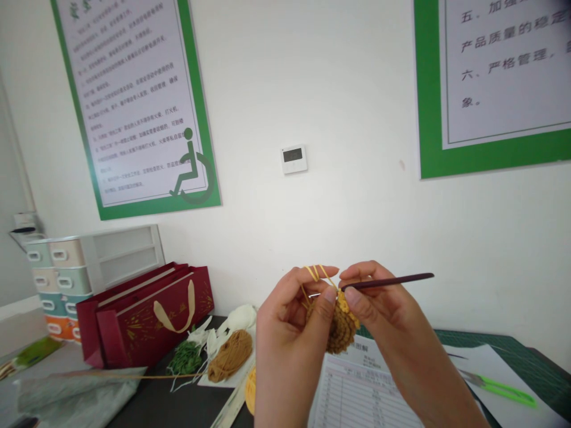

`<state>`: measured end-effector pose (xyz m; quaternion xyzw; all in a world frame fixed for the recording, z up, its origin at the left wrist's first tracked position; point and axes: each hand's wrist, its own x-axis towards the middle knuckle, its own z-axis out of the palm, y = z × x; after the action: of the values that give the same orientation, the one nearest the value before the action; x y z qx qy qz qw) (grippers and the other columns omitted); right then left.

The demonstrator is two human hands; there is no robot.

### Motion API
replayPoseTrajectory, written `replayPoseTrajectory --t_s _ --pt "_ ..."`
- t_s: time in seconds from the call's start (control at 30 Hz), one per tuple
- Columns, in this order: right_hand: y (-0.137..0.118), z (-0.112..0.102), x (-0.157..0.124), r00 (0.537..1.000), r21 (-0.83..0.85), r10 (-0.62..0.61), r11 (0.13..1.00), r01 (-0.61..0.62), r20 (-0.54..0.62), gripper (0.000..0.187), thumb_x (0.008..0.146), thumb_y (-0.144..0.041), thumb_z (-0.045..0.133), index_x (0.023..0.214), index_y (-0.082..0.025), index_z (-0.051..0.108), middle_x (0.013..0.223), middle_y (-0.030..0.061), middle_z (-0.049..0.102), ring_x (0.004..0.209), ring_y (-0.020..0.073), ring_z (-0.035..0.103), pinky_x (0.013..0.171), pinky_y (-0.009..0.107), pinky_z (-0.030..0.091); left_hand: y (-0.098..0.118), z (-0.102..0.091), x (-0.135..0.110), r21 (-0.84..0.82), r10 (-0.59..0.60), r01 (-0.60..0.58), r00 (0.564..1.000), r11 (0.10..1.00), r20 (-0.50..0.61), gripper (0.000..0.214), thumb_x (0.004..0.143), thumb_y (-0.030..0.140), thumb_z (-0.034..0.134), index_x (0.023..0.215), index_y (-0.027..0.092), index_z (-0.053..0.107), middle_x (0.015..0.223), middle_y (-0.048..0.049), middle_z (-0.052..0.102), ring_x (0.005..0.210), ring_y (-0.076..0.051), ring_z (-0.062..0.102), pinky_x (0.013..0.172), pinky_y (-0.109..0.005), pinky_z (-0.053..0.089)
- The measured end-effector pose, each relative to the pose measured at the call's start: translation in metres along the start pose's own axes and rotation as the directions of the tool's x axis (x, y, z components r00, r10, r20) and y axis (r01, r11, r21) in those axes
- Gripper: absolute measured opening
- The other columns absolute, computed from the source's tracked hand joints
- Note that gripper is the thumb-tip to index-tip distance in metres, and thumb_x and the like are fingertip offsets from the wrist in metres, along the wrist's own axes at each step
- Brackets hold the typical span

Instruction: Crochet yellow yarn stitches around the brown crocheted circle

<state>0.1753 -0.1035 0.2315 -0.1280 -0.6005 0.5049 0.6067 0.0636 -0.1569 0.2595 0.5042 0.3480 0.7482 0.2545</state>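
Note:
Between my hands is a round brown crochet piece [341, 333] with a yellow edge along its upper right. My left hand [297, 315] pinches its upper left side, and yellow yarn [316, 272] loops round the raised forefinger. In my right hand [379, 297] is a crochet hook [392, 281] with a dark handle, pointing left. Its thin metal tip shows near my left thumb, by the yellow stitches. The right thumb lies against the yellow edge. My palms and curled fingers partly hide the piece.
Brown yarn [231, 355], green yarn [184, 358] and a yellow ball [250, 391] lie left of my hands. Beyond them stand a red gift bag [147, 321] and a drawer unit [125, 249]. Printed sheets [357, 392] lie below; a green-handled tool [508, 391] rests at right on paper.

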Motion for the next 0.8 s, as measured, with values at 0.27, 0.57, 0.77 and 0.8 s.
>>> replayPoseTrajectory --t_s 0.27,0.57,0.77,0.8 --pt "0.008 -0.002 0.002 0.990 -0.028 -0.098 0.995 0.096 -0.098 0.014 0.092 -0.040 0.074 0.094 -0.027 0.069 0.081 -0.0032 0.067 0.076 0.0094 0.063 0.068 0.016 0.049 -0.001 -0.007 0.005 -0.172 -0.087 0.116 0.982 0.978 0.169 0.026 0.079 0.015 0.083 0.105 0.022 0.079 0.083 -0.0011 0.071 0.075 -0.009 0.063 0.067 -0.014 0.050" --pt "0.005 -0.001 0.000 0.982 -0.022 -0.107 0.994 0.105 -0.158 0.015 0.087 -0.039 0.079 0.092 -0.027 0.072 0.080 -0.0028 0.070 0.075 0.0095 0.066 0.067 0.015 0.051 -0.006 -0.013 0.008 -0.220 -0.108 0.174 0.953 0.960 0.282 0.036 0.078 0.007 0.082 0.111 0.022 0.077 0.087 -0.0026 0.072 0.076 -0.010 0.066 0.068 -0.016 0.052" --pt "0.007 -0.001 0.000 0.986 0.014 -0.085 0.996 0.088 -0.144 0.014 0.088 -0.039 0.078 0.092 -0.027 0.072 0.078 -0.0029 0.069 0.073 0.0091 0.065 0.066 0.016 0.051 -0.001 -0.014 0.009 -0.207 -0.189 0.252 0.941 0.945 0.281 0.036 0.077 0.014 0.085 0.111 0.019 0.077 0.088 -0.0039 0.072 0.077 -0.012 0.065 0.070 -0.020 0.052" --pt "0.007 -0.001 0.000 0.987 0.024 -0.081 0.996 0.085 -0.140 0.015 0.088 -0.040 0.078 0.092 -0.026 0.072 0.078 -0.0027 0.069 0.073 0.0092 0.065 0.066 0.016 0.051 -0.001 -0.016 0.010 -0.211 -0.194 0.262 0.935 0.942 0.296 0.037 0.076 0.016 0.086 0.112 0.019 0.077 0.088 -0.0044 0.072 0.077 -0.013 0.065 0.070 -0.021 0.052"
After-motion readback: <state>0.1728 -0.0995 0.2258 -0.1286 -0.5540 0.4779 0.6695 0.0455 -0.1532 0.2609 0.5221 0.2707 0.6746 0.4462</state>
